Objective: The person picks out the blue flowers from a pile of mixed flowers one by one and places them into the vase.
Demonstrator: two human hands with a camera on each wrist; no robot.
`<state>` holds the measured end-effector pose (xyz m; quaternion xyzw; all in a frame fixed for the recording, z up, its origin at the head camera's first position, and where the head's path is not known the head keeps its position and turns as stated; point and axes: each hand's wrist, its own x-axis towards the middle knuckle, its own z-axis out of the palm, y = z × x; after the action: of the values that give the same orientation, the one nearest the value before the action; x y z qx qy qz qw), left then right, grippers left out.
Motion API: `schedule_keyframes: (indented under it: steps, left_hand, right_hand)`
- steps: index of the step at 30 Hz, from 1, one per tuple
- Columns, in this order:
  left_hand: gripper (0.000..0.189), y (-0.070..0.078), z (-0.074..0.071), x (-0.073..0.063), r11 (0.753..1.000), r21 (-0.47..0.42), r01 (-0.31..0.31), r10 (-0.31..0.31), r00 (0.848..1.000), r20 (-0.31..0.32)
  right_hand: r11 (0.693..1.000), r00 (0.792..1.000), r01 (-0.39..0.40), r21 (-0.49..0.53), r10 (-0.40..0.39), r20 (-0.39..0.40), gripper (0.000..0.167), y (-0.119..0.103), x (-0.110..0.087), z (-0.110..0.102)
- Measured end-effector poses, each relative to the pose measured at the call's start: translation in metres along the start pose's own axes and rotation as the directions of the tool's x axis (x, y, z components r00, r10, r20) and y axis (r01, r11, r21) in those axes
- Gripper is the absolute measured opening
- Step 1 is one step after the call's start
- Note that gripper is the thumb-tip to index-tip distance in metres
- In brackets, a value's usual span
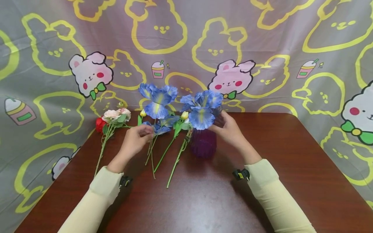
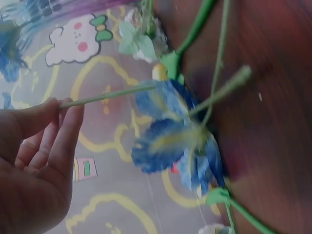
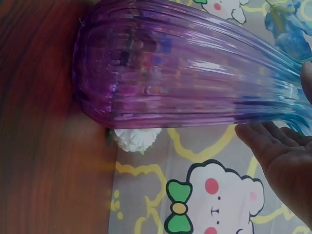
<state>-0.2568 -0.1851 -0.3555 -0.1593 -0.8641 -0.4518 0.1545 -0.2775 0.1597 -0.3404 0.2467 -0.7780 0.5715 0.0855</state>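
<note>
My left hand (image 1: 135,140) pinches a thin green stem (image 2: 107,96) between thumb and fingers. In the head view, a blue iris (image 1: 158,102) with a yellow centre stands just above that hand. Another blue iris (image 2: 170,141) lies low on the table beyond the stem's cut end. My right hand (image 1: 228,129) holds the neck of a ribbed glass vase (image 3: 185,73), purple below and bluish at the neck, its thumb and fingers on opposite sides. The vase stands upright on the table. A further blue iris (image 1: 201,108) overlaps the vase's mouth in the head view.
Pink roses (image 1: 115,115) and a red flower (image 1: 100,124) lie at the table's left. Yellow tulip buds (image 1: 185,115) on green stems lie between the hands. A white flower (image 3: 136,140) shows behind the vase. A patterned curtain (image 1: 180,38) hangs behind the brown table (image 1: 201,200).
</note>
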Motion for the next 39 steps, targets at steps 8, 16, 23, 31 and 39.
schedule_keyframes:
  steps: [8, 16, 23, 31, 39]
  left_hand:
    - [0.015, 0.015, 0.016, 0.003, 0.993, -0.115, -0.021, 0.015, 0.999, -0.051]
    - [0.014, 0.031, 0.026, 0.005, 0.961, -0.242, -0.131, 0.105, 0.988, -0.115]
    - [0.014, 0.066, 0.032, -0.002, 0.951, -0.24, -0.195, 0.168, 0.978, -0.126]
    - [0.007, 0.066, 0.048, -0.002, 0.94, -0.262, -0.219, 0.191, 0.973, -0.129]
    - [0.012, 0.079, 0.063, -0.005, 0.926, -0.225, -0.304, 0.291, 0.952, -0.092]
  right_hand:
    - [0.998, 0.998, 0.031, -0.055, -0.034, -0.056, 0.074, -0.005, -0.008, -0.013]
    - [0.993, 0.974, 0.091, -0.077, -0.105, -0.203, 0.069, -0.016, -0.016, -0.022]
    - [0.968, 0.918, 0.228, -0.101, -0.249, -0.308, 0.066, -0.035, -0.02, -0.024]
    - [0.925, 0.858, 0.365, -0.102, -0.377, -0.349, 0.059, -0.059, -0.027, -0.02]
    - [0.908, 0.864, 0.419, 0.003, -0.398, -0.308, 0.049, -0.077, -0.035, -0.009]
